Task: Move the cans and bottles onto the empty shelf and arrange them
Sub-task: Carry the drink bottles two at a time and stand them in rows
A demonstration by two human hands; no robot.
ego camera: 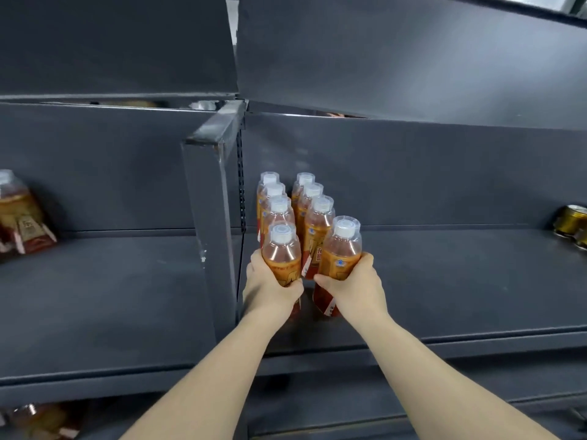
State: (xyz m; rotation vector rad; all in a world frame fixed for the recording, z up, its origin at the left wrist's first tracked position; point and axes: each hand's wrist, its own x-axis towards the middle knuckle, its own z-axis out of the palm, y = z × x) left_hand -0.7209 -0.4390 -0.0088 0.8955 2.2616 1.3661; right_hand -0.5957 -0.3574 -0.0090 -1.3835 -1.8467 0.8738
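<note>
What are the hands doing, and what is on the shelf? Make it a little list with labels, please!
left hand: grips the left front bottle
right hand: grips the right front bottle
bottles behind: six, in two rows side by side, orange drink, white caps
shelf: dark grey
gold cans: far right of the shelf
other bottles: next section, far left

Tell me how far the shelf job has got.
Done: six bottles stand in two rows on the shelf. In hand: the left hand grips a seventh bottle and the right hand an eighth bottle, at the front of the rows, not yet released. Left: other bottles on the neighbouring shelf; cans sit at the far right, perhaps still to arrange.
</note>
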